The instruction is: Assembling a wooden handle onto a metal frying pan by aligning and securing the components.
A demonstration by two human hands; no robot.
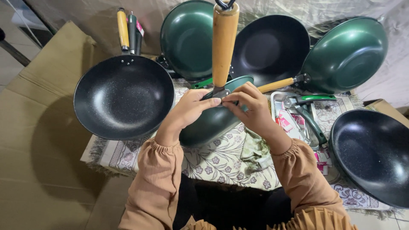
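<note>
The head camera looks down at two hands over a low table with a flowery cloth (pixel 221 159). The left hand (pixel 187 111) and the right hand (pixel 251 108) meet in the middle, right where a long wooden handle (pixel 224 44) joins a green pan (pixel 211 121). The left hand is curled narrow, with its fingertips (pixel 215 101) pressed on the dark metal piece at the bottom of the handle. The right hand is curled narrow too, and its fingers pinch the same spot from the other side. The green pan sits tipped on the cloth, just under both hands, and the hands hide part of its rim. Its handle points up and away from the person.

A big black speckled pan (pixel 123 96) sits to the left, touching the cloth edge. Behind the hands stand a green pan on its side (pixel 187 38), a black pan (pixel 270 49) and another green pan (pixel 347 53) with a wooden handle. One more black pan (pixel 372 155) lies at the right. That makes three green pans and three black pans, six in all.

Near the right hand is a shiny metal tray (pixel 277 100) with a green-handled tool (pixel 313 99) and small pink packets in it. A crumpled greenish rag (pixel 254 149) lies on the cloth by the right wrist. Brown cardboard (pixel 38 127) covers the floor on the left. The person wears tan sleeves (pixel 157 179)
</note>
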